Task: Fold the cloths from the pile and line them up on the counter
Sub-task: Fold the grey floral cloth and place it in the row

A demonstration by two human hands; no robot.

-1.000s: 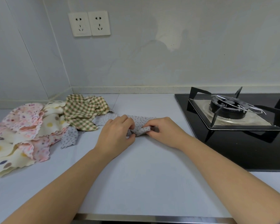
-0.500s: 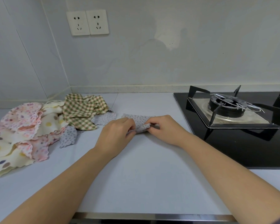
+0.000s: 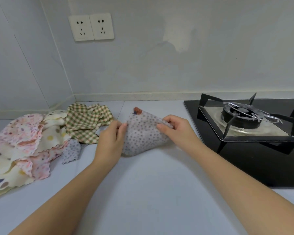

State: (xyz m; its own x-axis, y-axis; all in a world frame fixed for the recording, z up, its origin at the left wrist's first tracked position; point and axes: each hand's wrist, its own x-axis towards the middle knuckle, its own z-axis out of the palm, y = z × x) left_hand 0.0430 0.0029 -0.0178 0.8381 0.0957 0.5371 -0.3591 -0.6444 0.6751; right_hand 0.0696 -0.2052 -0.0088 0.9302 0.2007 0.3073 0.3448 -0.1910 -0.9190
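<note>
A small grey dotted cloth with an orange patch at its top is held up off the pale counter, spread between both hands. My left hand pinches its left edge and my right hand pinches its right edge. The pile of cloths lies to the left: a green checked cloth, pink flowered ones, cream ones with coloured dots, and another grey dotted cloth partly under them.
A black gas hob with a burner and metal pan support fills the right side of the counter. A wall with two sockets rises behind. The counter's front edge is just below my forearms.
The grey dotted cloth was bunched low between my hands on the counter. Now my hands have moved apart and lifted it, so it hangs spread open.
</note>
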